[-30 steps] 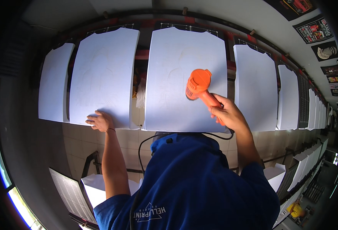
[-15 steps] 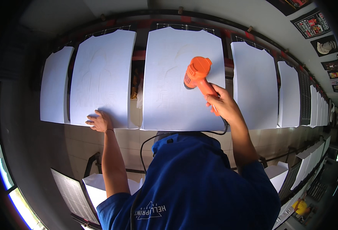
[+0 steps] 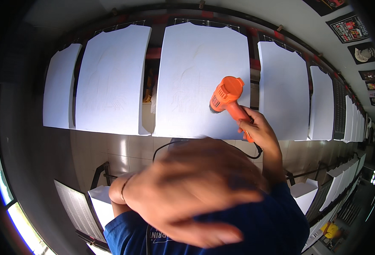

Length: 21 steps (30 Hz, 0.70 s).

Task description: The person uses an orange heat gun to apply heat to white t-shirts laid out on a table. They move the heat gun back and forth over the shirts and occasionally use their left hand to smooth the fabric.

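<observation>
An orange heat gun is gripped by its handle in my right hand, fingers wrapped round it. Its dark nozzle tilts down toward the lower right part of a white shirt-shaped panel, seemingly just above the surface. Faint line marks show on that panel. My left hand is raised close to the camera, across my body, and blurred. Its thumb and fingers look apart, with nothing seen between them. Left of the middle panel lies another white panel with faint marks.
More white panels lie in a row on dark boards along a rail. A black cord runs from the heat gun past my body. Behind me are further boards, and a person in yellow is far off at lower right.
My left hand has left the lower edge of the left panel and swung up close to the camera. The heat gun has moved slightly down and right in my right hand.
</observation>
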Motion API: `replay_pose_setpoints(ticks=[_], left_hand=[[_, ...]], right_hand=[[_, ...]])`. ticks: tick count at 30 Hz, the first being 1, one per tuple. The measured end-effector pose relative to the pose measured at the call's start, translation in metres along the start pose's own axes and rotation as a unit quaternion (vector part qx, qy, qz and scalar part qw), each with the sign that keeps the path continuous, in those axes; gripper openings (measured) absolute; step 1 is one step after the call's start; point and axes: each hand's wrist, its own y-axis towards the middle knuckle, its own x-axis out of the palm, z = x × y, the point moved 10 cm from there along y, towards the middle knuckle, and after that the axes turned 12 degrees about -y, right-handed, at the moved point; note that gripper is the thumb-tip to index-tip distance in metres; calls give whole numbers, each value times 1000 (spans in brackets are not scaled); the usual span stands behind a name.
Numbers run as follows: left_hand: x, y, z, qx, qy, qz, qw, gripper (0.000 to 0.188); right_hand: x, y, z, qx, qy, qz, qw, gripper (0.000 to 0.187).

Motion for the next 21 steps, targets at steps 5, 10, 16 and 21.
replay_pose_setpoints(ticks=[5, 10, 16, 21], left_hand=[[48, 35, -6, 73, -137, 32, 987, 42], [49, 39, -8, 108, -136, 55, 983, 44], [39, 50, -5, 4, -243, 58, 968, 46], [-82, 29, -30, 18, -98, 192, 976, 38]], right_hand=[[-10, -10, 0, 1, 19, 37, 999, 45], [-13, 5, -4, -17, 77, 96, 992, 45], [-21, -13, 2, 17, 53, 76, 996, 44], [-30, -9, 14, 10, 91, 173, 981, 43]])
